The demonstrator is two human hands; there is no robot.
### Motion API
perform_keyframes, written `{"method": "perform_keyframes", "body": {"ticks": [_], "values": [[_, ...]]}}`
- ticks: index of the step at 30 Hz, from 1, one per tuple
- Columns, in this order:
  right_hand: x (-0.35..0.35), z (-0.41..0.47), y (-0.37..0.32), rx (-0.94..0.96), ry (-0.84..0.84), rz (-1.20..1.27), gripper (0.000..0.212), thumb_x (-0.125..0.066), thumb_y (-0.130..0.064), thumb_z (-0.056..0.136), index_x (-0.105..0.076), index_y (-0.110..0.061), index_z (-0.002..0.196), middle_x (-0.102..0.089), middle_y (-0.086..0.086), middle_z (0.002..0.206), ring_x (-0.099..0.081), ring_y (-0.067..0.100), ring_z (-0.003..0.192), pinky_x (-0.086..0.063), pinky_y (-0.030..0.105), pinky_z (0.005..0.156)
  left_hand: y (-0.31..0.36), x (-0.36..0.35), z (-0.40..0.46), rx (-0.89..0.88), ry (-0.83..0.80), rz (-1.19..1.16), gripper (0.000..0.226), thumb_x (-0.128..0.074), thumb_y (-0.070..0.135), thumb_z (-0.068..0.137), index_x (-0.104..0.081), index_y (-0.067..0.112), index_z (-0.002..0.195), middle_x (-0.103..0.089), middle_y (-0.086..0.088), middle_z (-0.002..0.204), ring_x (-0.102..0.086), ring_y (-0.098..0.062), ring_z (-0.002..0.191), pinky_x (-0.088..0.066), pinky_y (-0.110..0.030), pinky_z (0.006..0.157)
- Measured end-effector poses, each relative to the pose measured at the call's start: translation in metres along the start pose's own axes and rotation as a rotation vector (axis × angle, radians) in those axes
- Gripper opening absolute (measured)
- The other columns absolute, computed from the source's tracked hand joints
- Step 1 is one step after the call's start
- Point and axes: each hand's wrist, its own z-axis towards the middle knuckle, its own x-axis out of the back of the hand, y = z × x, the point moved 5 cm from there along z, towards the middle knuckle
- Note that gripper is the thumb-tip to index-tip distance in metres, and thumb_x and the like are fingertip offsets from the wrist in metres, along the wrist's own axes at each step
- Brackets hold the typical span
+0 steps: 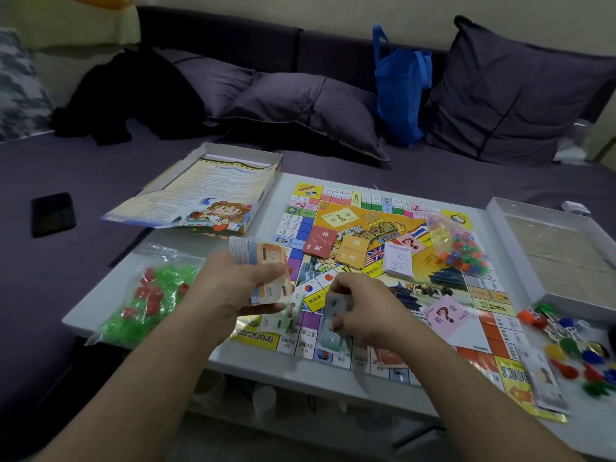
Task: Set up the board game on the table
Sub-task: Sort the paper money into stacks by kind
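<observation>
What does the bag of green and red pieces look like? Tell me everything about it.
The bag is clear, crinkled plastic, filled mostly with translucent green pieces and a few red ones. It lies flat and slumped on the white table near its left edge, left of the game board. Neither hand touches it.

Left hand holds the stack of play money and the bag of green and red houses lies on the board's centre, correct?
Not quite. In the head view the left hand does hold the play money, but the bag of houses lies on the table left of the board.
</observation>
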Motion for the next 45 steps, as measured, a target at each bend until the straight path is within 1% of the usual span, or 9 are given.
{"method": "perform_keyframes", "body": {"ticks": [4,9,13,18,21,33,36,39,45], "values": [[-0.004,0.009,-0.007,0.000,0.056,0.134,0.038,-0.083,-0.006,0.086,-0.060,-0.025,0.111,-0.065,-0.002,0.116,-0.064,0.016,0.098,-0.062,0.029,0.068,0.001,0.000,0.000,-0.003,0.006,-0.008,0.030,-0.083,0.003,0.082,-0.071,0.001,0.109,-0.079,-0.020,0.098,-0.079,-0.038,0.083,-0.064,-0.051,0.067],[-0.022,0.011,-0.014,0.053,0.080,-0.003,0.043,-0.075,-0.009,0.093,-0.057,-0.025,0.129,-0.059,-0.002,0.126,-0.059,0.015,0.104,-0.060,0.038,0.091,0.003,-0.001,-0.001,-0.005,0.016,-0.005,0.029,-0.084,0.003,0.082,-0.071,0.001,0.108,-0.079,-0.019,0.093,-0.079,-0.035,0.078,-0.064,-0.048,0.064],[-0.027,0.009,-0.023,0.190,0.171,-0.209,0.067,-0.067,-0.019,0.094,-0.038,-0.024,0.155,-0.036,-0.002,0.152,-0.028,0.019,0.143,-0.034,0.039,0.121,0.004,0.000,-0.001,-0.022,0.009,-0.016,0.028,-0.082,0.002,0.084,-0.070,0.001,0.110,-0.080,-0.018,0.091,-0.079,-0.034,0.078,-0.064,-0.045,0.059],[-0.054,0.003,-0.043,0.422,0.017,-0.284,0.060,-0.055,-0.039,0.100,-0.038,-0.039,0.157,-0.016,-0.012,0.171,-0.001,0.016,0.159,-0.007,0.045,0.130,0.007,0.002,-0.002,-0.051,0.016,0.005,0.023,-0.081,0.006,0.086,-0.072,0.004,0.107,-0.080,-0.017,0.089,-0.079,-0.031,0.074,-0.064,-0.041,0.058],[-0.063,0.003,-0.041,0.451,-0.031,-0.368,0.054,-0.049,-0.048,0.104,-0.036,-0.042,0.157,-0.018,-0.010,0.171,0.006,0.017,0.161,0.000,0.044,0.130,0.006,0.002,-0.001,-0.053,0.015,0.020,0.027,-0.082,0.008,0.086,-0.072,0.005,0.111,-0.080,-0.016,0.093,-0.080,-0.032,0.079,-0.065,-0.044,0.063],[-0.052,-0.004,-0.027,0.360,0.009,-0.292,0.066,-0.060,-0.045,0.100,-0.030,-0.044,0.158,-0.012,-0.015,0.173,0.003,0.016,0.160,-0.007,0.051,0.131,0.008,-0.005,-0.007,-0.059,0.006,0.005,0.023,-0.080,0.004,0.087,-0.071,0.001,0.108,-0.079,-0.019,0.092,-0.079,-0.034,0.077,-0.065,-0.047,0.060],[-0.016,-0.011,-0.016,0.237,-0.031,-0.166,0.072,-0.069,-0.031,0.098,-0.033,-0.039,0.160,-0.021,-0.017,0.169,-0.019,0.010,0.156,-0.020,0.038,0.126,0.007,-0.006,-0.006,-0.045,-0.002,-0.009,0.024,-0.080,0.002,0.086,-0.070,0.000,0.108,-0.079,-0.019,0.096,-0.079,-0.034,0.078,-0.065,-0.046,0.058],[0.021,-0.024,0.011,0.132,-0.117,-0.245,0.080,-0.076,-0.016,0.092,-0.036,-0.039,0.158,-0.029,-0.019,0.165,-0.030,0.010,0.151,-0.028,0.030,0.119,0.006,-0.009,-0.006,-0.036,-0.015,-0.008,0.029,-0.081,0.001,0.085,-0.070,-0.001,0.112,-0.079,-0.019,0.097,-0.079,-0.036,0.080,-0.065,-0.047,0.060],[0.035,-0.037,0.051,0.023,-0.154,-0.383,0.104,-0.090,-0.039,0.074,-0.031,-0.037,0.159,-0.032,-0.013,0.155,-0.025,0.013,0.146,-0.033,0.039,0.120,0.003,-0.019,-0.008,-0.025,-0.038,0.009,0.027,-0.081,0.002,0.085,-0.071,0.003,0.111,-0.079,-0.021,0.097,-0.079,-0.038,0.083,-0.065,-0.049,0.062]]}}
